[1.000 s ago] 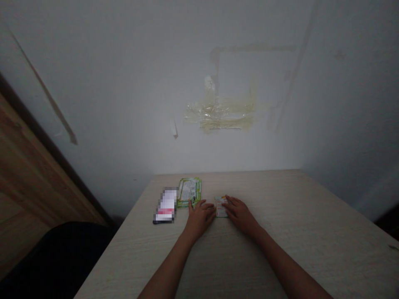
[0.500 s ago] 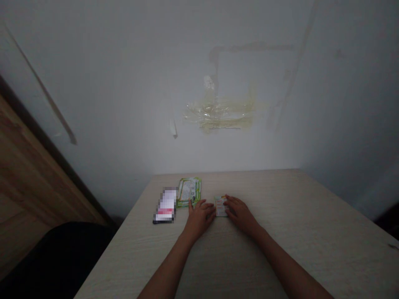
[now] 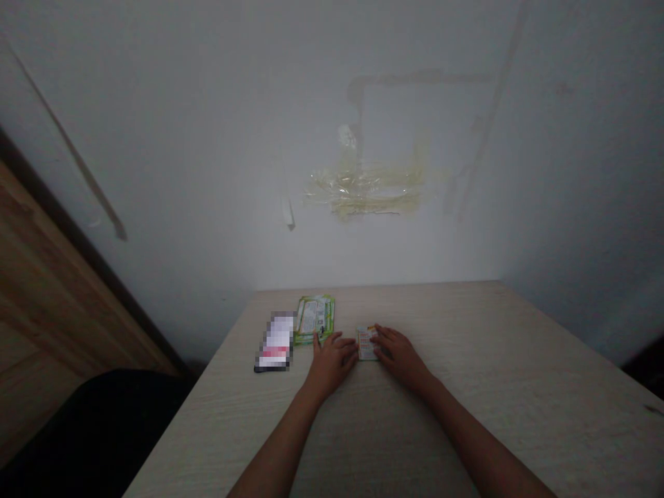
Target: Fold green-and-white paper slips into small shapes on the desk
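A small pale packet [image 3: 366, 342] with orange print lies flat on the light wooden table [image 3: 492, 387]. My left hand [image 3: 330, 362] rests palm down at its left side, fingers spread and reaching its left edge. My right hand [image 3: 398, 356] lies flat on its right side, fingers stretched over the packet's edge. A larger green and white packet [image 3: 314, 317] lies just beyond my left hand. Both hands press down rather than grip.
A flat dark-edged item with a blurred face [image 3: 276, 342] lies left of the green packet. A white wall with old tape marks [image 3: 366, 190] rises behind the table. Wooden panelling [image 3: 46, 290] stands at the left, with a dark shape [image 3: 88, 429] below it.
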The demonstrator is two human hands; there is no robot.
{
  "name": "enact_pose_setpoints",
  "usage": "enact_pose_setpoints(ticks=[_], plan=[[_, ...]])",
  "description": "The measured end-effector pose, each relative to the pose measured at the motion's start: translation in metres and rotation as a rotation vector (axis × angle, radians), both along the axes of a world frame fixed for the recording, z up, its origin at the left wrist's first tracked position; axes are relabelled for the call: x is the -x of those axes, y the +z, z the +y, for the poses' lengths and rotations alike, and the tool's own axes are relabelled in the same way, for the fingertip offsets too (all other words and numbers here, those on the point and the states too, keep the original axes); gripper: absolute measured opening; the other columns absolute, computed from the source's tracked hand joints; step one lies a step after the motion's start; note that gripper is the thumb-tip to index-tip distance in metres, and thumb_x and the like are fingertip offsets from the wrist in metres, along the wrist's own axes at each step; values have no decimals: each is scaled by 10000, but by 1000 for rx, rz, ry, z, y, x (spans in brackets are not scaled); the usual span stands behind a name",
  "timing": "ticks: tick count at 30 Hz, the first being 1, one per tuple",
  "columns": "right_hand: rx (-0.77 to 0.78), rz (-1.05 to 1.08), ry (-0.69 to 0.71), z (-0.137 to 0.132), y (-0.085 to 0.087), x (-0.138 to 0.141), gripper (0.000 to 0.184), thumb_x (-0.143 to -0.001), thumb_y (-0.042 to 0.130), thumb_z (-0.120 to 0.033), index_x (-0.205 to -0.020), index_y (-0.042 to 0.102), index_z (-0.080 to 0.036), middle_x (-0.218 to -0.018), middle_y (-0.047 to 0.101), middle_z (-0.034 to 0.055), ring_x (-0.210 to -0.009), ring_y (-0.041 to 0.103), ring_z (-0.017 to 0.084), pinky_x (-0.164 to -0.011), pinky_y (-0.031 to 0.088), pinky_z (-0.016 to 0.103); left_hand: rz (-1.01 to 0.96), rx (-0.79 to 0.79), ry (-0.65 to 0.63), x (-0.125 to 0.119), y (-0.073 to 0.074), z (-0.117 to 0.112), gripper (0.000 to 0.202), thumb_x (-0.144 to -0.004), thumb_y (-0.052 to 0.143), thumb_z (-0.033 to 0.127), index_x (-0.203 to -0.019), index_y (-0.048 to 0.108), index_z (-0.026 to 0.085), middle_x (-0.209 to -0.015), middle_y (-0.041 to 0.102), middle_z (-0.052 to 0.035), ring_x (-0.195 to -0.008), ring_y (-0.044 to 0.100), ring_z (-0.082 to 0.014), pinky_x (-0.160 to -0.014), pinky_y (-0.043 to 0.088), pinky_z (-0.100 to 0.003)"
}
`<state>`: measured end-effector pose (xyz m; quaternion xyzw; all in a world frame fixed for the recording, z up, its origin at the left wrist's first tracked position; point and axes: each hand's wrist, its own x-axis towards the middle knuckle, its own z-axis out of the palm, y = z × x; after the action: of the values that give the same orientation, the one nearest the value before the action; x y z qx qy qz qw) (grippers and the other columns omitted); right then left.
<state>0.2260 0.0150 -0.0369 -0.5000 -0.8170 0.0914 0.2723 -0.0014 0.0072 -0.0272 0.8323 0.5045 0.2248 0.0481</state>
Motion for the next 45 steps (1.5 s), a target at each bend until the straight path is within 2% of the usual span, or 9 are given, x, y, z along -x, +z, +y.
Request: enact_pose_setpoints(ticks=[19, 40, 45], plan=[[24, -26, 12, 2, -2, -1, 393, -909, 488, -327, -1278, 588, -239, -1460, 449, 63, -1331, 409, 237, -1119, 309, 451, -12, 30, -9, 1, 5, -1, 270, -928, 471, 409, -1144, 634, 422, -1239, 657, 26, -1295, 428, -269, -1073, -73, -716], [20, -20, -5, -2, 5, 2, 366, -890, 529, -330, -1237, 621, -255, -1430, 485, 75, -1301, 446, 244, -1108, 324, 452, -15, 29, 1, 1, 1, 1, 267, -924, 476, 416, -1136, 638, 423, -1231, 664, 28, -1285, 442, -263, -1078, -78, -705], [34, 45, -2, 1, 4, 0, 364, -950, 409, -340, -1235, 625, -269, -1420, 494, 64, -1296, 455, 227, -1104, 333, 444, -10, 37, -2, 1, 3, 1, 271, -932, 458, 416, -1135, 636, 434, -1236, 661, 38, -1300, 427, -262, -1073, -95, -708]])
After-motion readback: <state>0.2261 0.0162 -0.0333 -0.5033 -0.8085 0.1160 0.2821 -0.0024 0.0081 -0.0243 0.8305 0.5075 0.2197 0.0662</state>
